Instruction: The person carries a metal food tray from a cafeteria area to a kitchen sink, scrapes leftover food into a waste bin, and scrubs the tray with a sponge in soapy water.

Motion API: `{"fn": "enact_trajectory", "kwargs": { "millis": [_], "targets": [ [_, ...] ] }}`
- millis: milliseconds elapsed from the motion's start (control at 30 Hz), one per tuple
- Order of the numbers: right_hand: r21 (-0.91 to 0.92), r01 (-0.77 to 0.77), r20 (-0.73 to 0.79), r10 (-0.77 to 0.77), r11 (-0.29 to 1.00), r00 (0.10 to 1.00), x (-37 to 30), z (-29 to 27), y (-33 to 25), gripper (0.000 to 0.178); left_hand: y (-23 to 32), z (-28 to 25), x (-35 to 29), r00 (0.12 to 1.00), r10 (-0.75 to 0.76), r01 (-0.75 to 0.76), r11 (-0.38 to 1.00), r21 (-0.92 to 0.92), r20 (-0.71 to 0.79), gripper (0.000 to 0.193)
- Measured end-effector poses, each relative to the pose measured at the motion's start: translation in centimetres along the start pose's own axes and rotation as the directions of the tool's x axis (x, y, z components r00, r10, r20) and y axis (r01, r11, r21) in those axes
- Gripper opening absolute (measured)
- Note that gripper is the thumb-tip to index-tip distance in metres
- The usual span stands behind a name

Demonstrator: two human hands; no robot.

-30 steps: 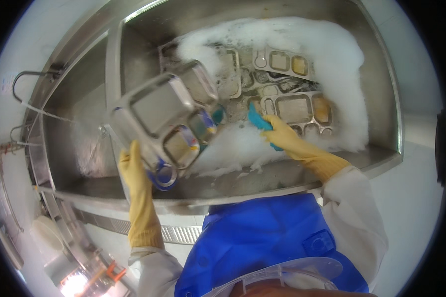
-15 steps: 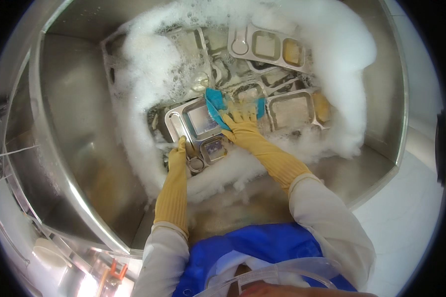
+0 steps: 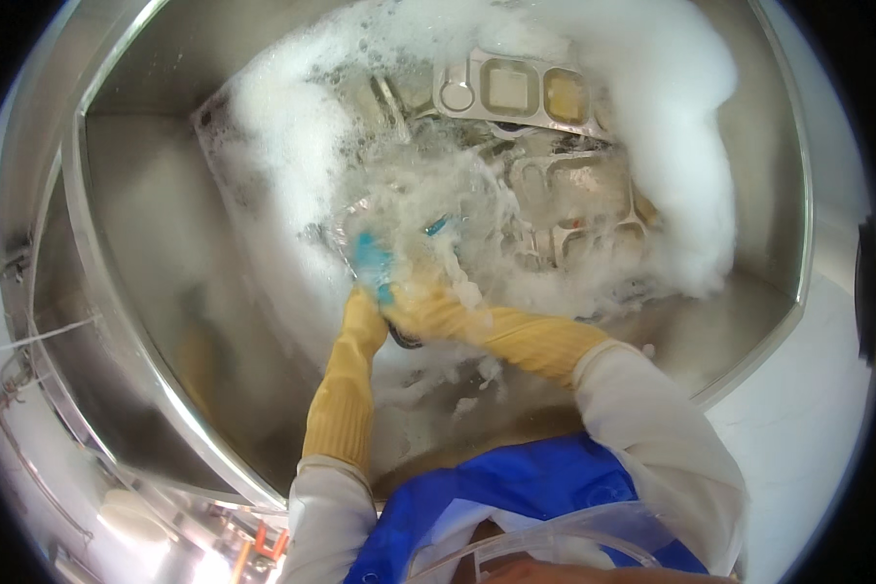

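Both hands wear yellow rubber gloves and work in the foamy water of a metal sink (image 3: 131, 282). My left hand (image 3: 363, 316) is closed at the near left edge of a compartment tray (image 3: 405, 340), which splashing water mostly hides. Just right of it, my right hand (image 3: 428, 308) is half under water, its fingers smeared by motion. A blue cloth (image 3: 370, 257) shows under the churned water by its fingers, over the tray. A smaller blue patch of the cloth shows further right.
More metal compartment trays lie in the water: one (image 3: 508, 88) at the back, another (image 3: 589, 190) to the right. Thick white foam (image 3: 676, 146) lines the right and back. The sink's raised steel rim (image 3: 180, 409) runs along the left. A blue apron (image 3: 526, 477) covers my front.
My right hand has swept left and nearer with the blue cloth, close to my left hand. The water has been stirred up, and the tray has sunk mostly out of sight.
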State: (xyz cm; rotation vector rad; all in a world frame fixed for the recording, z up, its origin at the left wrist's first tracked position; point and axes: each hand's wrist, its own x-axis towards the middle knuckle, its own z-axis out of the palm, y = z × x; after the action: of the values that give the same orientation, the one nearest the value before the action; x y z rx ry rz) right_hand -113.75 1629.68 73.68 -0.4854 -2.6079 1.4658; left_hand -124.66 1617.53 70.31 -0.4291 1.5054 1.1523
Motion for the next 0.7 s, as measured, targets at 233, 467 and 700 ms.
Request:
{"fn": "enact_trajectory", "kwargs": {
  "millis": [233,467,700],
  "targets": [
    [-0.471,-0.153,-0.290,0.012,0.869,0.957,5.1,-3.5,11.6,0.081,2.4,1.8,-9.5,0.940,0.107,-0.140,0.987,-0.079,-0.324,0.037],
    [-0.096,0.099,0.189,-0.080,0.990,0.979,-0.2,0.9,2.2,0.083,-0.4,1.7,-11.1,0.915,0.122,-0.227,0.943,-0.242,-0.384,0.037],
    [0.002,-0.291,-0.292,0.278,0.957,0.915,8.0,0.3,3.1,0.076,-0.8,1.4,-14.1,0.828,0.371,-0.434,0.899,-0.061,-0.421,0.031]
  ]
}}
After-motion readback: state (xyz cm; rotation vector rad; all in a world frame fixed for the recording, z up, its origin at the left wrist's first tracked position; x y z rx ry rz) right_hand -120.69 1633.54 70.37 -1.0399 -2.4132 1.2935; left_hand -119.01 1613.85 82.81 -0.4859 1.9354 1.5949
